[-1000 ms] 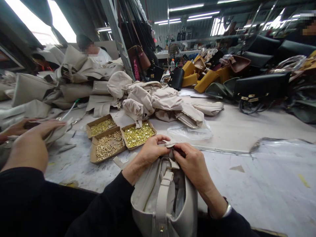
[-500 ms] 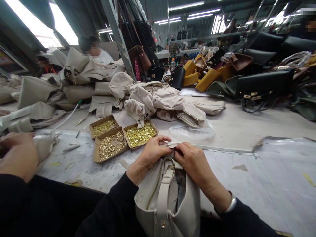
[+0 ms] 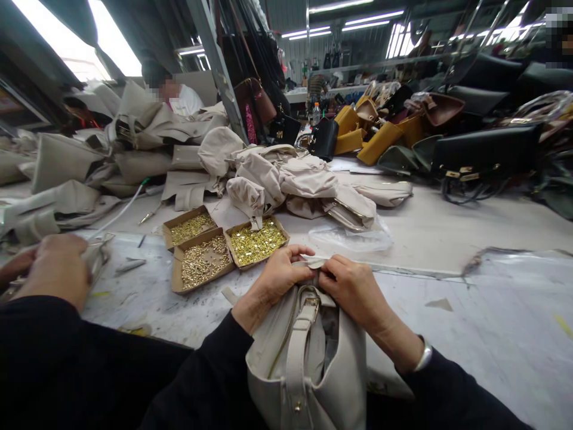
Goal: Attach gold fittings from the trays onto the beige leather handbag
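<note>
A beige handbag (image 3: 333, 385) with a zip opening and a buckled strap (image 3: 297, 346) stands upright at the table's near edge. At its far top end, my left hand (image 3: 283, 276) pinches a beige strap end (image 3: 314, 261) between thumb and fingers. My right hand (image 3: 353, 289) is closed on the same strap end from the other side, with its fingertips curled under. Whether a small part is also held between the fingertips is hidden. Left of my left hand sit shallow cardboard trays, one with gold studs (image 3: 206, 260), another with shiny gold pieces (image 3: 257, 242).
A co-worker's hand (image 3: 58, 269) works over beige material at the left. Beige bag parts (image 3: 304, 179) are piled behind the trays, beside a clear plastic bag (image 3: 353, 237). Black bags (image 3: 486, 155) and mustard bags (image 3: 378, 143) lie at the back right. A white tube (image 3: 119, 209) lies left.
My hands keep nearly the same grip on the strap end. At the left, the co-worker's hand has shifted right and up along the beige material.
</note>
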Motion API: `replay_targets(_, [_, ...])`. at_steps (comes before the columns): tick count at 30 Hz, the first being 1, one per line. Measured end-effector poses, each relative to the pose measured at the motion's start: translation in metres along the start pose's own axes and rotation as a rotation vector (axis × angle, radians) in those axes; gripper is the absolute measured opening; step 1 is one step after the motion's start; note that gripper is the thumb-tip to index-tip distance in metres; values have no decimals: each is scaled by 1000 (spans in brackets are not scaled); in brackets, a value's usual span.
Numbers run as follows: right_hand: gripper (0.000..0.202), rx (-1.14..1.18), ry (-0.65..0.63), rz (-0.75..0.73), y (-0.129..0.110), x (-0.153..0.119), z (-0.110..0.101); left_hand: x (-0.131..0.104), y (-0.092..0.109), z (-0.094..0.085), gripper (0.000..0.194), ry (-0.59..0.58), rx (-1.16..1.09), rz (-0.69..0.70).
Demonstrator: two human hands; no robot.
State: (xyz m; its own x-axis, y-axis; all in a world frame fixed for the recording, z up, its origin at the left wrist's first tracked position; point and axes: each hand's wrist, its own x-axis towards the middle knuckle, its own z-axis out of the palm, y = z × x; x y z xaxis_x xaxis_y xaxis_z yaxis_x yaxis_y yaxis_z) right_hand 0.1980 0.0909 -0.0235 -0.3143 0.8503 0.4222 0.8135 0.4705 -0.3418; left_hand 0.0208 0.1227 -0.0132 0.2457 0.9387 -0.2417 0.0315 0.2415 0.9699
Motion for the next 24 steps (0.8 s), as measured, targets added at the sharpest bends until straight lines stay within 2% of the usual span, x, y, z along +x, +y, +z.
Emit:
replay_targets(11, [15, 200, 155, 183, 1, -4, 13, 1, 0, 0, 51, -13, 32, -13])
replay_targets(16, [15, 256, 204, 189, 3, -8, 20, 5, 1, 6, 44, 44, 184, 19])
replay_targets(21, [17, 188, 211, 98, 4, -12, 21, 3, 1, 15, 31, 202, 557, 220])
replay_targets(24, [16, 299, 273, 21, 7, -13, 16, -6, 4, 18, 32, 243, 659, 348])
